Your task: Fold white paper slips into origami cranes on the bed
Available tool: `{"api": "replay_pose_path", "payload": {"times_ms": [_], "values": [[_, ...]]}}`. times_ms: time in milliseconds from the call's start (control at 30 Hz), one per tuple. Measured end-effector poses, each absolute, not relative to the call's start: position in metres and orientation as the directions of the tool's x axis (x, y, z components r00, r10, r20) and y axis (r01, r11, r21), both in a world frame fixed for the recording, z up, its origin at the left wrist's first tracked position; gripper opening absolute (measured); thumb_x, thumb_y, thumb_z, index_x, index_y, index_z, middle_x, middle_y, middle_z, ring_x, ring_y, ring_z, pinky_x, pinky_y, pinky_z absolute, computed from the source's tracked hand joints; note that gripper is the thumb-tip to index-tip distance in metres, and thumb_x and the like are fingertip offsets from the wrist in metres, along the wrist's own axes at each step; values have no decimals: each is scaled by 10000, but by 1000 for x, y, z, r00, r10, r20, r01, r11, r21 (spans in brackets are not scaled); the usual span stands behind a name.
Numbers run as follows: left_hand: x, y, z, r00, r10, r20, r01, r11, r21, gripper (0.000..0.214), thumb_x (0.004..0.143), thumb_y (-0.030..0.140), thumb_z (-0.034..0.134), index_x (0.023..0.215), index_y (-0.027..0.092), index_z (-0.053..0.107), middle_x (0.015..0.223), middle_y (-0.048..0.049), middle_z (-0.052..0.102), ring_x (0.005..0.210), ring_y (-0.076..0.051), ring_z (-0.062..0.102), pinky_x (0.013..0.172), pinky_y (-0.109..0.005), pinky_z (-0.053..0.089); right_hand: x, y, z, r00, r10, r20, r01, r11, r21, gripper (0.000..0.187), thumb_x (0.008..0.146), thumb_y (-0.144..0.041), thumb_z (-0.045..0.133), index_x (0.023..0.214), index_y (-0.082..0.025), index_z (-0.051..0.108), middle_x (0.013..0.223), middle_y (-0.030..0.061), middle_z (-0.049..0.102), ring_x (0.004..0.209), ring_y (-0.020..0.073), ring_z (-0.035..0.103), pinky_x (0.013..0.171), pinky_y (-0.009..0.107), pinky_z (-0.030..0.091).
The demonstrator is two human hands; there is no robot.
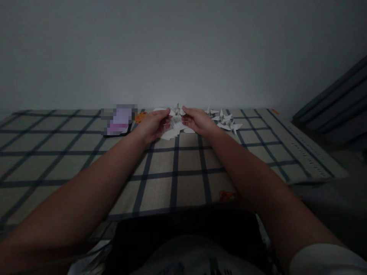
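Both arms reach forward over a checked cloth (pixel 186 183). My left hand (pixel 153 124) and my right hand (pixel 197 120) meet at a small folded white paper figure (pixel 177 112), each pinching one side of it with closed fingers. Under the hands lies a pile of white paper sheets (pixel 172 133). The figure is partly hidden by my fingers.
Several folded white paper figures (pixel 225 121) lie to the right of my hands. A phone with a blurred screen (pixel 119 120) and a small orange thing (pixel 140 116) lie to the left. A plain wall rises behind; the cloth's right edge (pixel 315 160) drops off beside dark furniture.
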State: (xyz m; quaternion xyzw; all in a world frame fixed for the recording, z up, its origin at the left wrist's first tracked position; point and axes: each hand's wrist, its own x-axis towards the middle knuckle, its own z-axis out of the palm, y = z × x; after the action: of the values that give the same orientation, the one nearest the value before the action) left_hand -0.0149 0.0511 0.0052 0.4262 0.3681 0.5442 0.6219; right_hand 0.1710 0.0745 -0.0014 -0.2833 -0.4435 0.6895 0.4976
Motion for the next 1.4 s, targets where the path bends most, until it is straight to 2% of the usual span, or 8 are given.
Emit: {"api": "replay_pose_path", "payload": {"times_ms": [167,533,833,933,1100,1200,1300,1400], "values": [[-16,56,6,242,968,-60,-540,186,821,134,950,146,636,825,110,665,648,-4,633,518,-55,585,537,-142,493,169,74,5,-389,921,-33,-503,-242,-830,120,935,-230,679,838,-169,642,747,1,683,666,92,619,701,220,518],[-15,50,12,315,941,-124,-646,309,698,283,1036,169,487,812,102,645,658,-37,680,522,-65,628,550,-137,540,171,73,10,-384,912,-142,-551,-350,-758,203,1011,-223,564,825,-165,621,715,13,669,675,102,631,703,225,537],[-16,59,9,208,954,-218,-596,300,745,218,1001,68,511,828,97,641,639,-22,672,462,-50,608,485,-97,526,174,80,3,-247,954,-168,-560,-282,-779,180,967,-109,596,799,-173,602,657,-38,613,615,51,580,649,152,506],[-18,61,9,155,971,-180,-605,238,760,151,966,25,542,912,107,657,682,-16,682,474,-47,608,480,-86,521,176,81,2,-200,967,-159,-559,-246,-792,106,949,-93,595,910,-187,623,711,-31,640,660,64,602,695,172,527],[-19,55,13,97,974,-204,-600,221,769,221,952,-7,521,1051,139,655,782,-35,711,479,-34,603,513,-78,532,177,79,3,-148,974,-174,-514,-226,-828,257,943,-32,502,1096,-211,605,730,-32,638,656,65,609,717,175,526],[-18,52,14,108,973,-205,-571,229,788,266,948,-18,515,1098,152,653,817,-39,721,511,-39,629,543,-84,551,177,79,1,-84,990,-109,-386,-133,-913,250,959,-68,467,1108,-201,617,755,-14,636,671,79,605,759,214,525],[-16,53,11,48,975,-216,-567,204,798,235,935,-20,544,1038,153,665,803,-39,722,551,-48,657,570,-86,565,178,80,-2,65,990,121,1,121,-993,197,965,-159,495,1052,-192,669,813,12,633,718,124,583,826,297,515],[-14,55,6,-4,978,-207,-586,165,793,218,910,-28,586,970,160,677,805,-34,722,627,-64,700,630,-100,592,179,80,-4,88,884,459,339,407,-848,194,893,-150,580,1032,-187,710,969,51,645,931,172,586,994,339,454]]}}
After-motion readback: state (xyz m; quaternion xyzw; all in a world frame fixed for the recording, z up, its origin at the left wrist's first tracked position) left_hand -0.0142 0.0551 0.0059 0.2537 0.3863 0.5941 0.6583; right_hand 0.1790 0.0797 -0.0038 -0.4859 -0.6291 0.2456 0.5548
